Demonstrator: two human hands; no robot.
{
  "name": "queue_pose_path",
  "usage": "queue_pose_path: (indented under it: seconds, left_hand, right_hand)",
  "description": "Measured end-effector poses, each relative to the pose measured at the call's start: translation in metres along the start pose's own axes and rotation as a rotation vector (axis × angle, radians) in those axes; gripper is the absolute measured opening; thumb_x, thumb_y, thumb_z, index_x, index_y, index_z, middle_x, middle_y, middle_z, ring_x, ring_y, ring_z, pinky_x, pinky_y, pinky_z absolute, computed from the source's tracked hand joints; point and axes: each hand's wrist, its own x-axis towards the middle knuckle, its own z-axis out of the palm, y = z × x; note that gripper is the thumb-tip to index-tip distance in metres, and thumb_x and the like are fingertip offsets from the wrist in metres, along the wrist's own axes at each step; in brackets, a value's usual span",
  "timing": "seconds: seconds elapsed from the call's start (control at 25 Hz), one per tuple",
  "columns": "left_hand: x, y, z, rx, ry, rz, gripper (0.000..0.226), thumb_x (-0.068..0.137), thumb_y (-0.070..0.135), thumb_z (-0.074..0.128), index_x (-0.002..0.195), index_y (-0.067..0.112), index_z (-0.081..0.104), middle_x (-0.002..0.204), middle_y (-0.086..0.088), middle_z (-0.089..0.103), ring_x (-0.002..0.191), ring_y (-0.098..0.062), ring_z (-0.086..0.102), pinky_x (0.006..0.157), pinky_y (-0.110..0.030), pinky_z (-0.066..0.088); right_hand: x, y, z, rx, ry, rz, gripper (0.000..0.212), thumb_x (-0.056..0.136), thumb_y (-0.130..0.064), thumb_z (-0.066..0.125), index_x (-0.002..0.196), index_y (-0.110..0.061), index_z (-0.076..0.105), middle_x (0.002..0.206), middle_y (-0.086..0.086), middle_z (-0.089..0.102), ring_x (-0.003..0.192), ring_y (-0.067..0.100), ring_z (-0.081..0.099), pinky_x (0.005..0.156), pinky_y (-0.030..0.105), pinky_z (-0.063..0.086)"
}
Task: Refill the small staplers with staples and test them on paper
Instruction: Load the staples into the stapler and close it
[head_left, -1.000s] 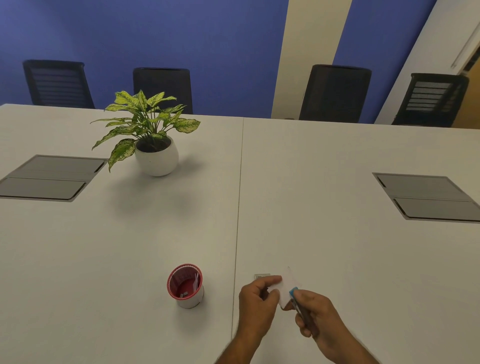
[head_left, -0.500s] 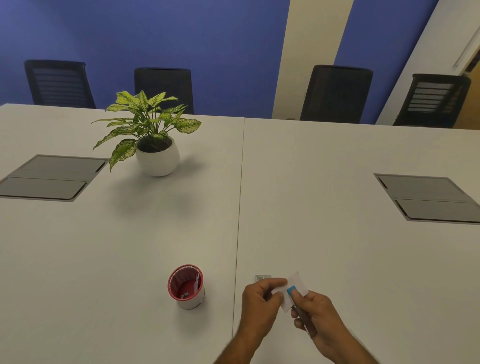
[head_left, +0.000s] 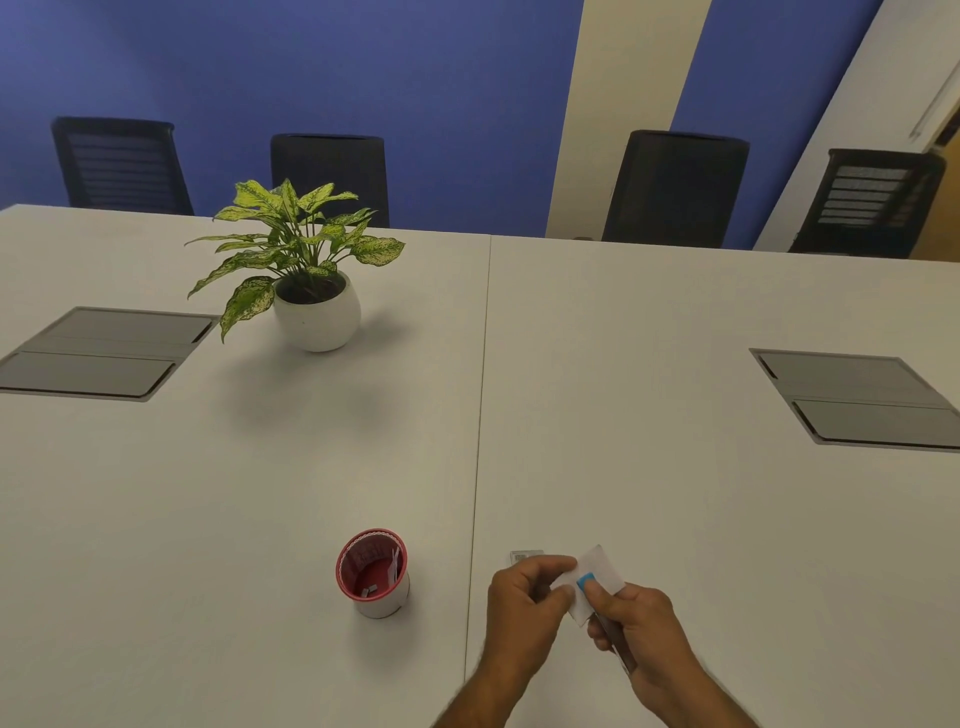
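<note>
Head view shows both of my hands low on the white table (head_left: 675, 467), just right of its centre seam. My right hand (head_left: 636, 631) is curled around the small stapler (head_left: 587, 581), and only its blue nose shows past my thumb; a dark part runs back under my fingers. My left hand (head_left: 524, 597) pinches a small slip of white paper (head_left: 602, 569) between thumb and fingers, and the stapler's nose sits on that slip, so I judge I am at the test squeeze. Just beyond my left knuckles a little staple box (head_left: 525, 557) lies on the table. A red-rimmed cup (head_left: 374, 579) stands to the left, well apart, with a few small bits inside that I cannot make out.

What could go wrong, as I see it: the slip is tiny and my left fingertips are very close to the stapler's mouth, so a careless squeeze could nip skin. The paper is held in the air with no backing, so it may bend away and the staple may crumple or miss. If the refill sits crooked, the stapler may jam.
</note>
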Motion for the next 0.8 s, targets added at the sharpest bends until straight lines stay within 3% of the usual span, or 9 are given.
queue_pose_path:
  seconds: [0.32,0.48,0.64,0.8]
  left_hand:
    - [-0.001,-0.001,0.002,0.034,0.006,-0.008,0.025,0.083,0.003,0.071,0.102,0.019,0.077,0.104,0.008,0.075,0.097,-0.013,0.071,0.09,-0.022,0.058]
    - [-0.002,-0.001,0.003,0.026,0.003,-0.032,0.025,0.085,0.001,0.069,0.104,0.015,0.077,0.106,0.004,0.076,0.099,-0.016,0.071,0.094,-0.03,0.058]
    - [0.0,-0.001,0.001,0.016,0.025,-0.037,0.027,0.087,0.0,0.067,0.108,0.014,0.076,0.109,0.002,0.075,0.103,-0.016,0.07,0.096,-0.032,0.057]
    - [0.002,-0.001,-0.001,-0.021,0.067,-0.056,0.026,0.089,0.004,0.067,0.107,0.02,0.074,0.11,0.004,0.074,0.103,-0.016,0.069,0.095,-0.033,0.058]
  right_hand:
    - [-0.001,-0.003,0.0,0.01,0.029,0.021,0.023,0.086,-0.011,0.073,0.08,0.01,0.069,0.056,0.016,0.06,0.048,0.023,0.05,0.049,0.032,0.041]
    - [-0.002,-0.002,-0.002,0.019,0.016,0.03,0.026,0.085,-0.014,0.073,0.085,0.012,0.07,0.059,0.018,0.061,0.05,0.023,0.052,0.05,0.032,0.043]
    - [-0.008,-0.006,-0.002,0.13,-0.122,0.113,0.026,0.083,-0.028,0.072,0.083,-0.003,0.074,0.072,0.014,0.069,0.057,0.021,0.059,0.05,0.03,0.045]
    - [-0.011,-0.003,-0.003,0.303,-0.16,0.179,0.039,0.076,-0.043,0.066,0.087,-0.006,0.073,0.071,0.011,0.064,0.051,0.019,0.051,0.046,0.028,0.037]
